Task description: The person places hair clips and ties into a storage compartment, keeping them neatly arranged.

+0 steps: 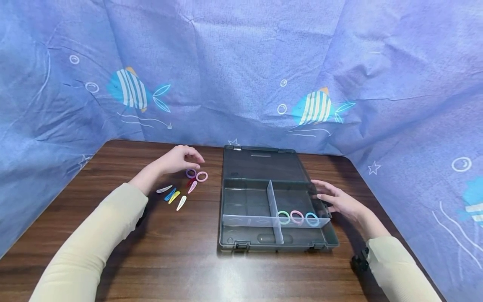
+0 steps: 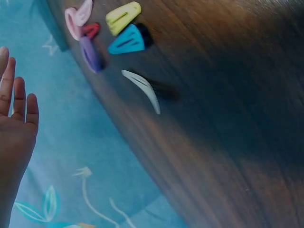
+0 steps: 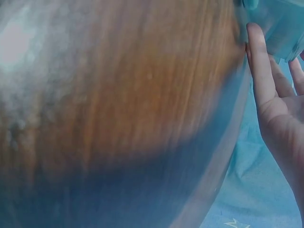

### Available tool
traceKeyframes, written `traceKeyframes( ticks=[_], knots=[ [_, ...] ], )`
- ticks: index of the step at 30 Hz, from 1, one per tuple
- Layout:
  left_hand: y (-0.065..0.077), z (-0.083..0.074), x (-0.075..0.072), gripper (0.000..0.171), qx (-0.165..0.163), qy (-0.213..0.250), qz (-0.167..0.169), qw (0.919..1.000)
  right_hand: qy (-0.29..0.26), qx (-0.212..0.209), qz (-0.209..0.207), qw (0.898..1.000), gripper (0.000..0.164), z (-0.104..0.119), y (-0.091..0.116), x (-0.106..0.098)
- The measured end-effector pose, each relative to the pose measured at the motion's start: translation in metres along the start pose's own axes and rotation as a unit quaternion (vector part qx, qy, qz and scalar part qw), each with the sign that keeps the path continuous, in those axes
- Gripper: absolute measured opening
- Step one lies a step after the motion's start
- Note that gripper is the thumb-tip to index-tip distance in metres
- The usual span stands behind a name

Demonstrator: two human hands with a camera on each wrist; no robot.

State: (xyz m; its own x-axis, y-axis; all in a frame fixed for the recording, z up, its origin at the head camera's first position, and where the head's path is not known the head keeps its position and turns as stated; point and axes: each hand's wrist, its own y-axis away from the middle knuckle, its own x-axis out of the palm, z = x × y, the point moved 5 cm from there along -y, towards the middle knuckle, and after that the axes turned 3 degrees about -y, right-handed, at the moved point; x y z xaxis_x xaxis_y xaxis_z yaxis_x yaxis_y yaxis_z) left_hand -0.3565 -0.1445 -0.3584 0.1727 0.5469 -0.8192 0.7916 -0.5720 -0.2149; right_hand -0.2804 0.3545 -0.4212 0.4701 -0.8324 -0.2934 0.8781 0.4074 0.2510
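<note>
Currently left hand [image 1: 178, 160], right hand [image 1: 341, 203]: fingers parted; pinching carelessly, you might drag pink hair tie [image 1: 201, 180] with purple hair tie [image 1: 191, 177] near left fingertips [image 1: 201, 160].

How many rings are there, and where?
5: purple ring and pink ring on the table, left of the box; green ring, second pink ring and blue ring inside it.

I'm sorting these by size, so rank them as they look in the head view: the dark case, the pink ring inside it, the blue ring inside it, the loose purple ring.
1. Dark case
2. Pink ring and blue ring, too alike to rank
3. Purple ring, though it lies farther off
</note>
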Motion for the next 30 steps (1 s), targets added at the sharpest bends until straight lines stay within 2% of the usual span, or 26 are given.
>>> traceKeyframes(
  ticks=[8, 14, 20, 30],
  knots=[
    [0.001, 0.029, 0.008, 0.02, -0.023, 0.0, 0.005, 0.9997, -0.018, 0.0, -0.002, 1.0, 0.058, -0.002, 0.0, 0.0],
    [0.008, 0.052, 0.015, 0.021, -0.063, 0.02, 0.025, 0.9975, -0.024, 0.011, 0.0, 1.0, 0.058, -0.001, -0.002, 0.0],
    [0.01, 0.061, 0.019, 0.019, -0.082, 0.017, 0.026, 0.9962, -0.042, 0.003, 0.008, 0.999, 0.058, -0.002, -0.003, 0.0],
    [0.01, 0.065, 0.024, 0.014, -0.103, -0.015, 0.037, 0.9939, -0.022, 0.01, 0.005, 1.0, 0.058, -0.002, -0.001, -0.003]
  ],
)
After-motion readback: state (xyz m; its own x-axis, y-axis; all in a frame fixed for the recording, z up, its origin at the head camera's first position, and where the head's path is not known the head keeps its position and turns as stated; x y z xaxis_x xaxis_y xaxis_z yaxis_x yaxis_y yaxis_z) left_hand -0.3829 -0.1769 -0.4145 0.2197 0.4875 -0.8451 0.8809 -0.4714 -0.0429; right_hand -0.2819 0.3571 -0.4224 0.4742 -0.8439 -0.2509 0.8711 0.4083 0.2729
